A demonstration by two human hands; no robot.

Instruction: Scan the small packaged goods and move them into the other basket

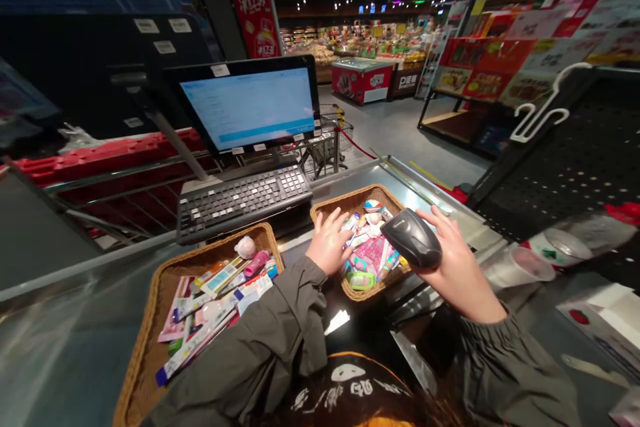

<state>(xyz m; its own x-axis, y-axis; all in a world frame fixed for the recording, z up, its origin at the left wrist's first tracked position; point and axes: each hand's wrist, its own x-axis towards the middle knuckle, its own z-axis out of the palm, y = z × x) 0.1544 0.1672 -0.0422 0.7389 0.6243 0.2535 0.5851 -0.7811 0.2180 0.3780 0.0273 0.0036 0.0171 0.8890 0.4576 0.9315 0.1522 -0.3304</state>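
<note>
My right hand [453,267] grips a black barcode scanner [413,239] above the right side of a wicker basket [330,207]. That basket holds small packaged goods, among them a pink patterned packet [371,252] and a green-rimmed item [361,280]. Over the basket's left rim reaches my left hand [329,241], its fingers spread toward the goods and nothing visible in it. To the left, a second, larger wicker basket [150,307] contains several long slim packages, a pink tube [257,263] and a round pale item [245,247]. My left sleeve covers part of this basket.
A monitor [250,107] and black keyboard [245,199] stand behind the baskets on the metal counter [65,327]. At right are plastic cups [520,265], a white box [607,320] and a knife [595,370]. A white hanger [543,110] hangs on a black pegboard [575,147].
</note>
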